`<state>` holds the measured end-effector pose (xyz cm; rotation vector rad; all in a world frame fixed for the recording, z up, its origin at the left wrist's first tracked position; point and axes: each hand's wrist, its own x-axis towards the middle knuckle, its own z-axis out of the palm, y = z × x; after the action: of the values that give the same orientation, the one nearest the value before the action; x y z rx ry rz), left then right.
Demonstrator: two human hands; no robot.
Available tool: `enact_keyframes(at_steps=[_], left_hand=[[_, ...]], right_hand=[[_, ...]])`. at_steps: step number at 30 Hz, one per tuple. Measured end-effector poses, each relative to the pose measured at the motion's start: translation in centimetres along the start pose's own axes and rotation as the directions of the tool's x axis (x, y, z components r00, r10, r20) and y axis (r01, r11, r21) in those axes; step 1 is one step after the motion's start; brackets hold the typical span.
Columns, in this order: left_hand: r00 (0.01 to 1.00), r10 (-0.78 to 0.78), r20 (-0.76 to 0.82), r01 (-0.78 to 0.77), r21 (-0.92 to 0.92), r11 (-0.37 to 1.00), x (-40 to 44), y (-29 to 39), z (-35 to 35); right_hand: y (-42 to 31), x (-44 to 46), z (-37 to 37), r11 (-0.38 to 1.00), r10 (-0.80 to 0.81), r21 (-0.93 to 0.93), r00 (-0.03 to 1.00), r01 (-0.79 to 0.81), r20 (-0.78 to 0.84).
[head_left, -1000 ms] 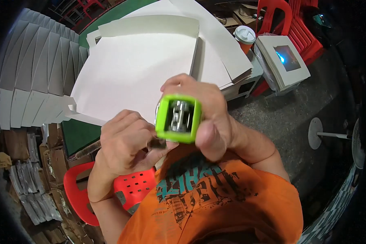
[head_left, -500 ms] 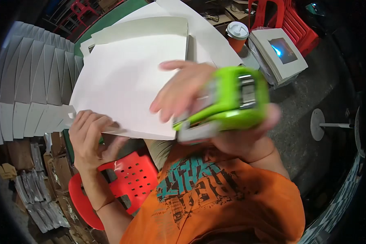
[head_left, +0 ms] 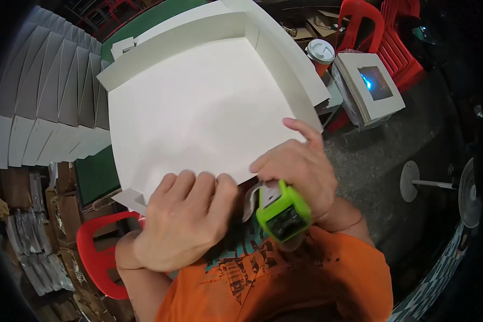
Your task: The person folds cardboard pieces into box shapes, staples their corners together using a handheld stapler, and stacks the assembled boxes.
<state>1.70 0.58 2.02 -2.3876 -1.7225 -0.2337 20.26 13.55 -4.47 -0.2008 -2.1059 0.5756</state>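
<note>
Two walls stand up on the white cardboard tray (head_left: 198, 91) in the head view: the far wall (head_left: 182, 43) and the right wall (head_left: 282, 72), meeting at the tray's far right corner. That much looks done. At the tray's near left corner one small flap (head_left: 131, 199) is angled up; along the tray's left edge no full wall shows, and much of its near edge is hidden by the hands, so I cannot tell how far that side is formed. I judge the shaping part done, with the near and left sides unfinished.

The tray lies in front of the person. At its near edge the left hand (head_left: 185, 228) is curled closed over the board, thumb hidden. By its near right corner the right hand (head_left: 303, 172) is half curled, holding a green stapler (head_left: 284, 214) under the palm, fingertips at the tray's edge.

Counted: one tray being handled, two hands, one stapler. Right of the tray: one lidded cup (head_left: 321, 53), one pile of boards (head_left: 373, 80), one fan (head_left: 469, 190), and stacked red chairs (head_left: 400, 61) too overlapped to count. Left of the tray: a packed row of folded white pieces (head_left: 43, 80), exact number unclear. Nearer than the tray's left corner: one red chair (head_left: 94, 236)
</note>
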Motion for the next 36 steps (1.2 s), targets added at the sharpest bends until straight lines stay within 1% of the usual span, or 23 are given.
enact_keyframes(at_steps=[1, 3, 4, 5, 8, 9, 12, 13, 16, 17, 20, 21, 24, 25, 28, 29, 32, 33, 36], left_hand=[[0.997, 0.013, 0.079, -0.011, -0.024, 1.000, -0.6, -0.5, -0.9], [0.990, 0.049, 0.134, -0.020, -0.211, 0.977, -2.8, -1.3, -2.4], [0.985, 0.072, 0.159, -0.021, -0.303, 0.953, -3.6, -1.8, -3.2], [0.957, 0.138, 0.255, -0.030, -0.388, 0.921, -3.6, -2.3, -4.5], [0.945, 0.248, 0.212, -0.079, -0.588, 0.805, -3.8, -3.4, -3.7], [0.944, 0.259, 0.207, -0.084, -0.606, 0.791, -3.5, -3.7, -3.4], [0.975, 0.173, 0.142, -0.052, -0.607, 0.793, -2.6, -3.5, -1.4], [0.979, 0.147, 0.143, -0.036, -0.585, 0.810, -2.3, -3.4, -1.1], [0.996, 0.083, 0.041, -0.048, -0.541, 0.840, -1.3, -3.5, -0.5], [0.997, 0.055, 0.058, -0.016, -0.531, 0.847, -1.5, -3.6, -0.4], [0.986, -0.161, -0.043, 0.128, -0.418, 0.899, -3.0, -2.7, -0.4], [0.982, -0.175, -0.067, 0.137, -0.381, 0.914, -3.5, -2.5, -0.5], [0.987, -0.129, -0.091, 0.078, -0.427, 0.901, -5.2, -2.5, -0.8], [0.990, -0.061, -0.129, 0.007, -0.383, 0.924, -5.8, -3.2, -0.3], [0.993, 0.028, -0.116, -0.051, -0.197, 0.979, -7.5, -5.1, 0.9], [0.987, 0.007, -0.162, -0.042, -0.215, 0.976, -7.6, -5.2, 1.0], [0.990, 0.098, -0.106, -0.116, -0.178, 0.977, -5.8, -5.0, 0.2], [0.986, 0.131, -0.099, -0.149, -0.199, 0.969, -4.8, -4.9, -0.1], [0.974, 0.178, 0.143, -0.131, -0.290, 0.948, -2.5, -4.9, -1.7]], right_hand=[[0.3, 0.1, -0.1, 0.999, 0.029, 0.033, 0.999, -0.028, -0.028], [1.3, 0.1, -0.7, 0.990, 0.076, 0.124, 0.995, -0.067, -0.070], [2.0, 0.2, -1.0, 0.984, 0.072, 0.171, 0.994, -0.057, -0.083], [2.7, 0.2, -1.2, 0.975, 0.068, 0.218, 0.993, -0.046, -0.097], [6.5, 1.3, -0.2, 0.935, -0.037, 0.344, 0.990, 0.082, -0.135], [7.3, 1.7, 0.3, 0.913, -0.074, 0.388, 0.986, 0.127, -0.149], [6.5, 2.8, 1.0, 0.856, -0.053, 0.509, 0.995, 0.092, -0.089], [6.6, 2.9, 1.3, 0.858, -0.088, 0.500, 0.993, 0.115, -0.076], [7.2, 2.8, 2.1, 0.863, -0.176, 0.475, 0.984, 0.172, -0.037], [7.6, 2.7, 2.4, 0.862, -0.193, 0.472, 0.981, 0.185, -0.030], [8.0, 2.7, 2.2, 0.867, -0.199, 0.463, 0.980, 0.184, -0.017], [8.2, 2.8, 2.1, 0.867, -0.199, 0.463, 0.980, 0.182, -0.013], [8.8, 3.0, 2.2, 0.871, -0.193, 0.461, 0.981, 0.170, 0.002], [8.8, 3.0, 2.2, 0.871, -0.188, 0.463, 0.982, 0.164, 0.007], [8.4, 3.2, 2.0, 0.875, -0.150, 0.470, 0.988, 0.119, 0.029], [8.3, 3.4, 2.0, 0.874, -0.133, 0.476, 0.990, 0.100, 0.036], [7.0, 3.7, 1.6, 0.871, -0.056, 0.490, 0.996, 0.013, 0.073], [6.8, 3.9, 1.5, 0.871, -0.042, 0.492, 0.996, -0.005, 0.084], [6.8, 4.5, 1.6, 0.869, -0.008, 0.493, 0.994, -0.045, 0.105]])
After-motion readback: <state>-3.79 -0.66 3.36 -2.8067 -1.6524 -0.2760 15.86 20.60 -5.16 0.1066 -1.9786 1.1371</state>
